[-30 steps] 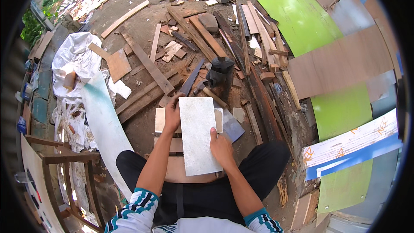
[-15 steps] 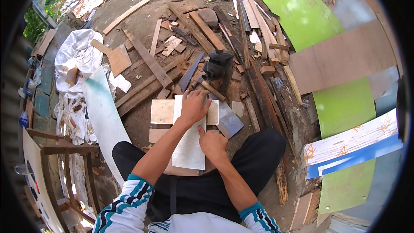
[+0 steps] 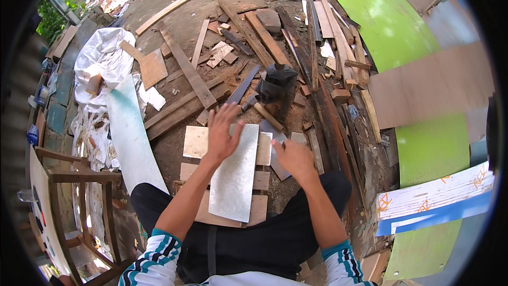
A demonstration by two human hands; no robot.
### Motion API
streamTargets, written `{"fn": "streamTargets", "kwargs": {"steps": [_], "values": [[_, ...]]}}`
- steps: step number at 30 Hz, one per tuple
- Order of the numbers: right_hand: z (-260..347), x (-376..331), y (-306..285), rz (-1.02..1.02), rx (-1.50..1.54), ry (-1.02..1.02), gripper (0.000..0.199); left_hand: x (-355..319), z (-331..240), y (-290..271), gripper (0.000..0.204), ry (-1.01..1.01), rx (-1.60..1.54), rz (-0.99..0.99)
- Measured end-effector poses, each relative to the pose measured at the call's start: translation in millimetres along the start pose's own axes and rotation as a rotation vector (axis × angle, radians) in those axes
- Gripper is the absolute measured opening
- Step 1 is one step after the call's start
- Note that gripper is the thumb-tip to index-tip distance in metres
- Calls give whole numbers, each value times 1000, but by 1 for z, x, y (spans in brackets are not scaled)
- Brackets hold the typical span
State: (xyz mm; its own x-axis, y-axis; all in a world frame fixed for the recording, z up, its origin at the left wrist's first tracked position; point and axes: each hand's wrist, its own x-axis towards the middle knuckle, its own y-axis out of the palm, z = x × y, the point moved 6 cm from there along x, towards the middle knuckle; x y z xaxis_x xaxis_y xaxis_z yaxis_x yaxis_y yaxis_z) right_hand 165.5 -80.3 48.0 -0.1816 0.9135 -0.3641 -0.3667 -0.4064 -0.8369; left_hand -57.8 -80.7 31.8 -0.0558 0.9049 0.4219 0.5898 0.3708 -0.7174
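A pale grey-white rectangular panel (image 3: 234,182) lies lengthwise over several short wooden boards (image 3: 196,141) in front of my lap. My left hand (image 3: 222,136) is at the panel's far left edge, fingers spread, holding nothing. Right of the panel, my right hand (image 3: 296,160) is curled, its thumb side toward the boards' right edge. Whatever its fingers may hold is hidden. Just beyond the boards are a hammer (image 3: 268,116) with a wooden handle and a handsaw (image 3: 243,86). A blue-grey flat piece (image 3: 279,164) lies partly under my right hand.
A black plastic bag (image 3: 278,79) stands beyond the hammer. Scrap planks (image 3: 185,66) litter the ground ahead. At left are a long pale strip (image 3: 129,132) and a wooden frame (image 3: 84,177). Green sheets (image 3: 386,21) and a brown panel (image 3: 431,85) lie at right.
My left hand has slid left and its fingers have spread. My right hand has left the panel's surface, moving right and away from me. The view has shifted slightly.
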Motion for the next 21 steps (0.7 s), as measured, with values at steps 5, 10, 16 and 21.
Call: {"fn": "streamTargets", "kwargs": {"steps": [5, 10, 16, 21], "values": [[-34, 129, -7, -245, 83, -171, 34, -23, 92, -32, 25, -377, 266, -103], [-26, 223, 0, -624, 252, -505, 29, -13, 77, -21, 26, -199, 386, -45], [-44, 271, 77, 26, -95, -132, 36, -18, 75, -21, 23, -195, 274, 35], [-42, 283, 78, -4, -236, -27, 35, -13, 74, -15, 17, -215, 252, 72]]}}
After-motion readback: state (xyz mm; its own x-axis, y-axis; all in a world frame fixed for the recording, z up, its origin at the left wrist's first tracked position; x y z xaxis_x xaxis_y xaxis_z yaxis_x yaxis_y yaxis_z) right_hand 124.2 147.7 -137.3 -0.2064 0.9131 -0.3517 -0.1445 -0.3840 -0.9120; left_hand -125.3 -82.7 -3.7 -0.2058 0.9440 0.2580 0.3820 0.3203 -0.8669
